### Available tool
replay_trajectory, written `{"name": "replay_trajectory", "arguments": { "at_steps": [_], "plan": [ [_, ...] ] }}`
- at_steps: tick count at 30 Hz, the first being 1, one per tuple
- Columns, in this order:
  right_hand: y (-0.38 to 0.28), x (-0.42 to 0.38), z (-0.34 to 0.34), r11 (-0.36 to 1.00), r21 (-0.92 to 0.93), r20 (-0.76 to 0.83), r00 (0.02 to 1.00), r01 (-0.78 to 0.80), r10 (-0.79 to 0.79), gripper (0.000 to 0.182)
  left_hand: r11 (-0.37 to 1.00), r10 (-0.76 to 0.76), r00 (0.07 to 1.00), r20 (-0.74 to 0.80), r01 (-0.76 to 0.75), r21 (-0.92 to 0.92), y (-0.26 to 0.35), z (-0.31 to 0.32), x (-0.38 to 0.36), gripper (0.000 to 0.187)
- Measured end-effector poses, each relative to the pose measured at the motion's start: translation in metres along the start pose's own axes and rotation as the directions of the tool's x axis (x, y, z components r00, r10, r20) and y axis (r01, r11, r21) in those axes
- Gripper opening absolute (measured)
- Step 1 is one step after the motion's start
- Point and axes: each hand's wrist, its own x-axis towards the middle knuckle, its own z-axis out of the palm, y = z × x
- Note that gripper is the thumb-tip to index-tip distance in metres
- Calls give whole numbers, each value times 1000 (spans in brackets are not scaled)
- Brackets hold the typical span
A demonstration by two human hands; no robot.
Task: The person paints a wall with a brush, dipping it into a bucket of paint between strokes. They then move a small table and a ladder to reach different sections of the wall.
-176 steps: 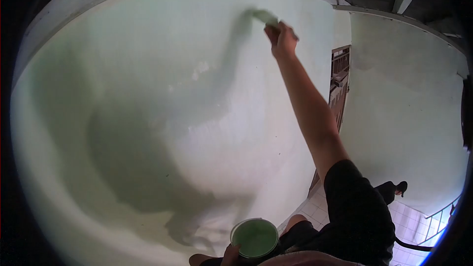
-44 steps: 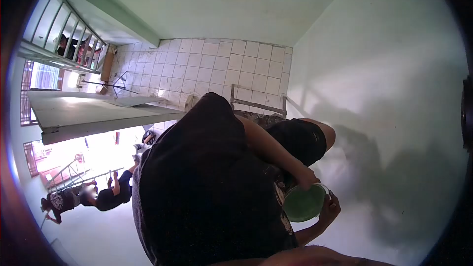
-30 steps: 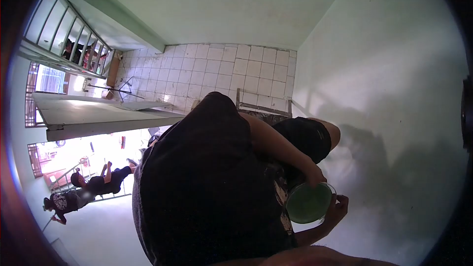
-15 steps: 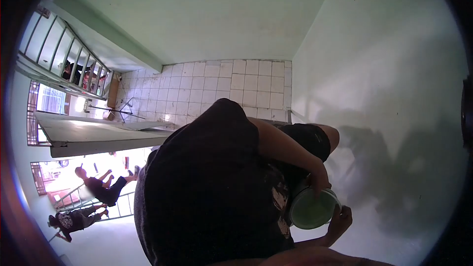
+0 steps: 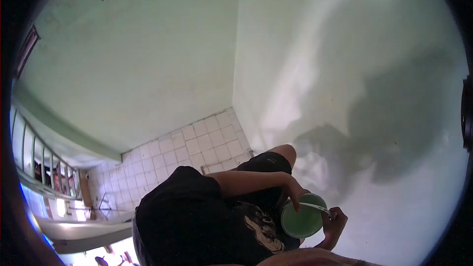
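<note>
A small pale green bucket (image 5: 298, 224) is tilted in front of the dark printed shirt, its round opening facing up toward me. My left hand (image 5: 294, 193) grips the near part of its upper rim, fingers bent over into the opening. A white strip (image 5: 315, 207) that looks like the bucket's handle runs across the opening between the two hands. My right hand (image 5: 336, 223) is closed at the opposite side of the rim, where the strip ends. The bucket's interior appears light green.
Pale green walls (image 5: 148, 54) meet in a corner ahead and to the left, above a white tiled floor (image 5: 197, 145). Dark shadows fall on the right wall (image 5: 394, 118). A metal railing (image 5: 44, 157) and a stand (image 5: 104, 203) are at the far left.
My view has turned toward the walls, and the people at the left have mostly left the frame. The white strip now shows across the bucket's opening; both hands stay at the bucket.
</note>
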Motion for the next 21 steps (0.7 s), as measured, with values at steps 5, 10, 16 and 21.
{"name": "replay_trajectory", "arguments": {
  "at_steps": [5, 10, 16, 21],
  "plan": [
    [22, -27, 0, 996, 67, -182, 981, -50, 62, 20, 984, -174, 985, 7, 175, -25, -22, -2, 0, 94],
    [39, -45, -13, 996, 79, -312, 948, -42, 65, 29, 961, 134, 989, -64, -113, 254, -133, -12, 33, 72],
    [56, -54, -13, 992, 127, -377, 924, -18, 65, 29, 1000, -20, 842, -540, 15, -13, -72, 20, -16, 56],
    [60, -48, -13, 994, 98, -458, 885, -41, 82, 29, 998, -38, 847, -531, 60, 23, -67, 30, -15, 64]
  ]
}}
